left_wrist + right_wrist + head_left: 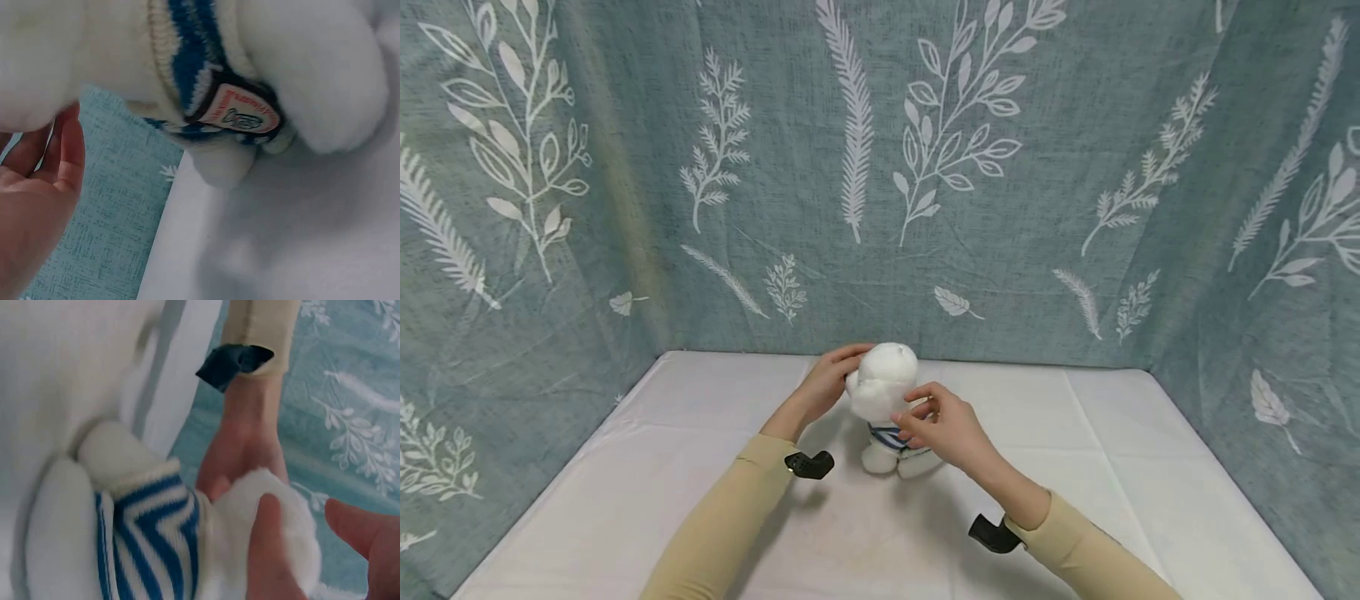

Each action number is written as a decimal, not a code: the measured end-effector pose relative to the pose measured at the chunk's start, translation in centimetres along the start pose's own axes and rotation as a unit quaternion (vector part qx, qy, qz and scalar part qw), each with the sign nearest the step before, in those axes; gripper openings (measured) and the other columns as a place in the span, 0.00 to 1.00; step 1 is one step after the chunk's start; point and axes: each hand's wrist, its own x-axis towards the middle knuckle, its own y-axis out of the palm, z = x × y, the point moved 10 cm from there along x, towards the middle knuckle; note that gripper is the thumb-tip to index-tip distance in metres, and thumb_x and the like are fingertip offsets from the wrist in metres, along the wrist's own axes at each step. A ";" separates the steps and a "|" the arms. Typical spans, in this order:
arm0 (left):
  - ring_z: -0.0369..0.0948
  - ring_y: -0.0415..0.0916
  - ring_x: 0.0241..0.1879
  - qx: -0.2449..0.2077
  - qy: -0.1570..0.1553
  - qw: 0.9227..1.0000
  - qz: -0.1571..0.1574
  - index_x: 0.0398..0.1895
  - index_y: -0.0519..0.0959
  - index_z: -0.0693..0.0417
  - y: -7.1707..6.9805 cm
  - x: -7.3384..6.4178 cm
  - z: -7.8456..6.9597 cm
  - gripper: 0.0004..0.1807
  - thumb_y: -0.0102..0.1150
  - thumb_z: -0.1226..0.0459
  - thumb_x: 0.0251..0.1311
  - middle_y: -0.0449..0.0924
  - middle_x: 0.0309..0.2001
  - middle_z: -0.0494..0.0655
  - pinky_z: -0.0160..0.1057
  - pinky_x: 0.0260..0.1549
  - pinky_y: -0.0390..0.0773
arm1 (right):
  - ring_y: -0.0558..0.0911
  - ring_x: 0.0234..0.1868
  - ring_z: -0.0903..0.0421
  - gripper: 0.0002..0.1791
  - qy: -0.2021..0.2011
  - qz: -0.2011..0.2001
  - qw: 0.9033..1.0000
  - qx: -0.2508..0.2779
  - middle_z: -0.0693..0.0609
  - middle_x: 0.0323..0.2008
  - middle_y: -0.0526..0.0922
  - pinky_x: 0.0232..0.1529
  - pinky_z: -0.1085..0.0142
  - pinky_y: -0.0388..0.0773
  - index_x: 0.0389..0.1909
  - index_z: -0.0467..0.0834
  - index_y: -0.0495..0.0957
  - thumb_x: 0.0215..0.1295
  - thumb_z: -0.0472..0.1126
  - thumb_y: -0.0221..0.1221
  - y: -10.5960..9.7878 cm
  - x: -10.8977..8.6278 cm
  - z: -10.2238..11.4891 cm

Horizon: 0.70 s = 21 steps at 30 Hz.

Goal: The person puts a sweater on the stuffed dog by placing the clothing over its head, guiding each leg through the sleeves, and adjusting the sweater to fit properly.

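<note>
A white plush toy (886, 379) sits upright on the table, wearing a blue-and-white striped knitted sweater (159, 531). My left hand (827, 382) lies against the side of its head with fairly straight fingers. In the left wrist view, that hand (47, 175) touches the head, and a sewn label (240, 115) shows on the sweater. My right hand (947, 421) is at the toy's right side near head and neck, fingers spread and slightly bent. Its thumb and fingers stand apart in the right wrist view; whether they touch the plush is hard to tell.
The table (1060, 467) has a white cloth cover. A grey-green curtain (775, 167) with white leaf prints hangs behind it and along both sides. A black wrist mount sits on each sleeve, the left one (810, 465) close to the toy.
</note>
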 end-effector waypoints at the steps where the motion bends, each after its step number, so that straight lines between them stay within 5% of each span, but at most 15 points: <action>1: 0.48 0.64 0.64 -0.009 0.000 1.000 0.006 0.67 0.66 0.56 0.2 -0.1 0.0 0.24 0.45 0.58 0.71 0.63 0.67 0.54 0.49 0.60 0.67 | 0.86 0.35 0.50 0.26 0.002 -0.001 1.000 0.018 0.45 0.41 0.83 0.38 0.56 0.83 0.52 0.42 0.71 0.59 0.53 0.63 0.4 0.1 0.0; 6: 0.43 0.67 0.60 -0.017 0.003 1.000 0.023 0.68 0.63 0.58 0.6 -0.7 -0.1 0.24 0.42 0.59 0.72 0.61 0.68 0.55 0.45 0.57 0.70 | 0.86 0.37 0.50 0.28 0.018 -0.025 0.997 0.075 0.42 0.45 0.79 0.39 0.57 0.83 0.49 0.39 0.69 0.56 0.52 0.66 1.2 0.6 -0.3; 14: 0.40 0.68 0.57 0.001 0.034 0.998 0.045 0.68 0.64 0.58 0.6 -1.7 -0.8 0.24 0.46 0.62 0.71 0.65 0.64 0.53 0.41 0.56 0.69 | 0.85 0.33 0.56 0.29 0.027 -0.091 0.994 0.047 0.45 0.40 0.82 0.38 0.59 0.82 0.44 0.42 0.74 0.49 0.56 0.70 -0.4 1.1 -1.0; 21: 0.42 0.72 0.46 0.094 0.077 0.992 0.023 0.62 0.71 0.52 1.0 -3.0 -2.0 0.22 0.55 0.60 0.66 0.75 0.49 0.46 0.42 0.45 0.73 | 0.81 0.45 0.54 0.31 0.037 -0.122 0.991 0.031 0.47 0.45 0.80 0.44 0.60 0.80 0.50 0.45 0.71 0.49 0.54 0.70 -2.4 1.1 -2.4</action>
